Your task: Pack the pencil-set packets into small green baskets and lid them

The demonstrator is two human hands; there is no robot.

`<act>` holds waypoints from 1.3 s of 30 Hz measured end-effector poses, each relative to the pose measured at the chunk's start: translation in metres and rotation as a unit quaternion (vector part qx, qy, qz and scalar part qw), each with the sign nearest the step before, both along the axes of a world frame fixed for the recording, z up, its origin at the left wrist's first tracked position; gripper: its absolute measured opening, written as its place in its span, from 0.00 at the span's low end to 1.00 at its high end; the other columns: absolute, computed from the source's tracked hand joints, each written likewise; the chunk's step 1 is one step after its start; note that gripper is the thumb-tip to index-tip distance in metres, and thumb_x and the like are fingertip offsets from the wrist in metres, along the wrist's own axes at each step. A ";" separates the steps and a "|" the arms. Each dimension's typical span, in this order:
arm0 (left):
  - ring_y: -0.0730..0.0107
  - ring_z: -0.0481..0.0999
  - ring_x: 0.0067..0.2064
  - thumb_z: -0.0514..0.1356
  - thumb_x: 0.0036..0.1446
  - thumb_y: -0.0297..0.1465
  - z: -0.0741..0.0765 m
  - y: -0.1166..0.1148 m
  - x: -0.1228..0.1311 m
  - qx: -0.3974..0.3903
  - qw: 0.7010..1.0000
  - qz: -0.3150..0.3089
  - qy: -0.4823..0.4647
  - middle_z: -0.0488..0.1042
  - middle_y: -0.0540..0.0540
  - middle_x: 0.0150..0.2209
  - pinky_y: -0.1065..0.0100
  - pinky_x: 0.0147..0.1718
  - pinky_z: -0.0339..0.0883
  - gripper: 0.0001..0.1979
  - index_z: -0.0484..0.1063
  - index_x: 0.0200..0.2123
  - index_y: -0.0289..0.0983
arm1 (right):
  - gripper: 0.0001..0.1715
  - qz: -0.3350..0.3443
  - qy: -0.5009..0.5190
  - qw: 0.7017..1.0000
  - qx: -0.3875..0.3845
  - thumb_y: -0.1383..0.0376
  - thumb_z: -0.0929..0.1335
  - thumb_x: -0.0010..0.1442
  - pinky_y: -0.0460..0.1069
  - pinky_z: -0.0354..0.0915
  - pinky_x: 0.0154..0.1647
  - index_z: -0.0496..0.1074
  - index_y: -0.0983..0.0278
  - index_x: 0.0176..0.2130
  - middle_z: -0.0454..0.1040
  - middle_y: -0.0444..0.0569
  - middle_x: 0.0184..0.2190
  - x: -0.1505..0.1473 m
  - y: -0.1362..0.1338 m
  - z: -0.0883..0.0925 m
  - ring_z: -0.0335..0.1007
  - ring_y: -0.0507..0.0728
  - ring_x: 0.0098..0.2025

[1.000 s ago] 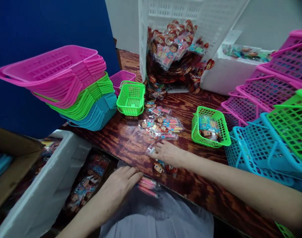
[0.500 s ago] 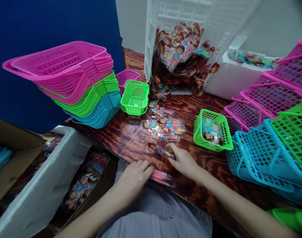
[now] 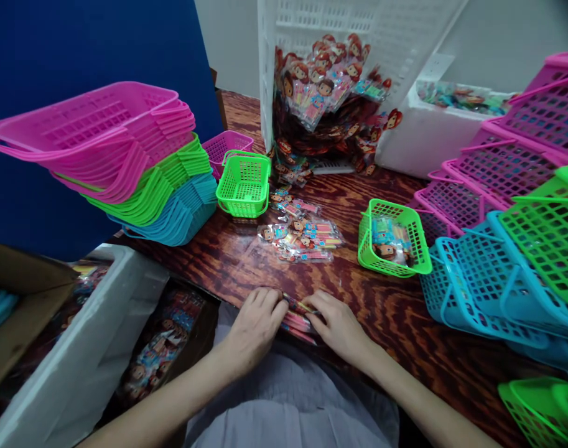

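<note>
At the table's front edge, small clear packets [image 3: 297,323] with pink sticks and printed doll figures lie between my two hands. My left hand [image 3: 258,326] rests over their left ends, its fingers curled down and pressed together, hiding part of them. From the other side, my right hand [image 3: 338,325] pinches the right end of the upper packet. Farther back, several similar doll packets [image 3: 302,238] lie loosely heaped on the dark wood-grain table [image 3: 228,258]. To the right stands a green basket [image 3: 419,239] with packets inside.
A bare green basket [image 3: 244,183] stands behind the heap. Tall stacked baskets [image 3: 139,155] rise at the left; filled blue baskets [image 3: 474,292] and pink baskets [image 3: 493,162] crowd the right. A white crate [image 3: 267,81] of packets stands at the back. A foam box [image 3: 101,336] sits lower left.
My right hand has drawn a doll packet from the middle of the table toward me, onto the packets by my left hand. The view has shifted slightly.
</note>
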State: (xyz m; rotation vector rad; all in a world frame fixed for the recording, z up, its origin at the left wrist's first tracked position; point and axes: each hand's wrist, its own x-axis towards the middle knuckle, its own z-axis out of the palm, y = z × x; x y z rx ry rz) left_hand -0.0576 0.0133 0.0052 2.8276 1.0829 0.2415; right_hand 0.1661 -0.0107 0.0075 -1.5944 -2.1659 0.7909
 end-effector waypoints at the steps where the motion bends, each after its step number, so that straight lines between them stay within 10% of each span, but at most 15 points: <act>1: 0.53 0.66 0.54 0.52 0.63 0.22 0.000 0.001 0.001 0.024 1.000 0.002 -0.012 0.68 0.38 0.53 0.52 0.55 0.61 0.16 0.67 0.53 0.35 | 0.09 0.006 -0.001 1.000 0.000 0.71 0.64 0.66 0.51 0.66 0.47 0.72 0.62 0.43 0.73 0.49 0.39 -0.001 0.001 -0.002 0.70 0.57 0.44; 6: 0.51 0.62 0.61 0.54 0.58 0.23 0.003 0.010 0.012 0.043 0.996 -0.077 0.026 0.65 0.36 0.60 0.44 0.66 0.41 0.35 0.50 0.68 0.35 | 0.11 0.016 -0.036 0.999 0.014 0.75 0.64 0.62 0.53 0.65 0.50 0.73 0.63 0.40 0.76 0.50 0.38 -0.004 0.002 0.000 0.70 0.58 0.43; 12: 0.58 0.71 0.41 0.53 0.64 0.27 0.005 0.017 0.030 -0.038 0.994 -0.087 0.059 0.73 0.44 0.40 0.50 0.55 0.61 0.09 0.69 0.46 0.36 | 0.16 0.101 -0.012 0.989 -0.111 0.64 0.62 0.68 0.45 0.64 0.36 0.76 0.62 0.33 0.77 0.43 0.30 0.018 0.053 0.029 0.72 0.54 0.34; 17: 0.57 0.70 0.42 0.55 0.65 0.29 0.007 0.015 0.033 -0.071 0.993 -0.077 0.051 0.72 0.44 0.40 0.54 0.45 0.65 0.03 0.68 0.40 0.37 | 0.31 -0.069 -0.211 0.975 0.005 0.76 0.60 0.63 0.55 0.58 0.59 0.63 0.64 0.64 0.65 0.58 0.64 0.040 0.137 0.027 0.59 0.63 0.64; 22: 0.58 0.70 0.43 0.59 0.63 0.29 0.007 0.013 0.029 -0.108 0.992 -0.044 0.041 0.72 0.45 0.41 0.57 0.45 0.64 0.04 0.67 0.42 0.38 | 0.50 -0.041 -0.265 0.963 -0.014 0.77 0.68 0.53 0.62 0.52 0.62 0.52 0.60 0.70 0.56 0.58 0.69 0.051 0.176 0.006 0.49 0.70 0.68; 30: 0.56 0.70 0.46 0.62 0.60 0.30 -0.003 0.017 0.025 -0.136 0.990 -0.018 0.025 0.73 0.45 0.44 0.56 0.47 0.63 0.09 0.69 0.44 0.39 | 0.29 -0.087 -0.325 0.940 0.059 0.75 0.59 0.64 0.59 0.58 0.54 0.64 0.69 0.62 0.67 0.65 0.54 0.042 0.143 0.002 0.60 0.66 0.57; 39: 0.55 0.73 0.47 0.60 0.59 0.28 -0.050 0.026 0.015 -0.045 0.997 -0.064 -0.021 0.76 0.44 0.47 0.57 0.48 0.63 0.17 0.70 0.52 0.42 | 0.43 -0.092 -0.249 0.964 0.008 0.57 0.68 0.61 0.61 0.55 0.62 0.54 0.66 0.69 0.50 0.60 0.71 0.044 0.081 0.001 0.47 0.68 0.68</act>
